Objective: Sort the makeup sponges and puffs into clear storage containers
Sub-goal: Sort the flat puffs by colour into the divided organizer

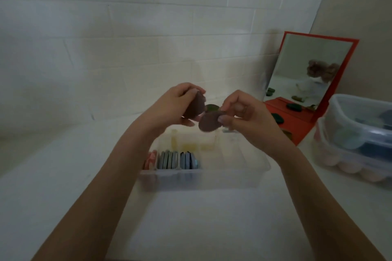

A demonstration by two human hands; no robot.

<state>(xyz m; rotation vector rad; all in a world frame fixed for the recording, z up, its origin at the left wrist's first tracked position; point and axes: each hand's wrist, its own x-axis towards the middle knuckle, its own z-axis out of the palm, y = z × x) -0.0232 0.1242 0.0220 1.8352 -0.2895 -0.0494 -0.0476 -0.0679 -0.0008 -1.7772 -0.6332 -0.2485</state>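
Both hands are raised above the clear divided container (244, 163), which sits on the white desk (201, 218) at the middle of the view. The left hand (178, 106) has its grip curled round a dark brownish-purple puff (194, 107), held nearly on edge with its face turned toward the right hand. The right hand (241, 112) pinches a second puff of the same colour (209, 123) between thumb and fingertips — this one lies flatter, its broad face turned up toward the camera. The two puffs are just beside each other; whether they touch cannot be told through the blur. A dark green puff (212, 108) shows between the hands, behind the purple ones; what holds it cannot be told.

In the container, the compartments at 9 o'clock hold a pink-and-white piece (151, 160) on edge and a row of grey-blue puffs (178, 160) packed upright. The compartments at 12 o'clock hold pale yellow pieces (188, 143), blurred.

At 2 o'clock stands an orange-framed mirror (307, 65) on an open orange case (297, 121), with dark green puffs (293, 107) lying on the case. At 3 o'clock sit stacked clear tubs (339, 112) — the upper one holds blue puffs (352, 140), the lower one pale pink rounded sponges (347, 166). A white tiled wall (127, 38) rises behind the desk.
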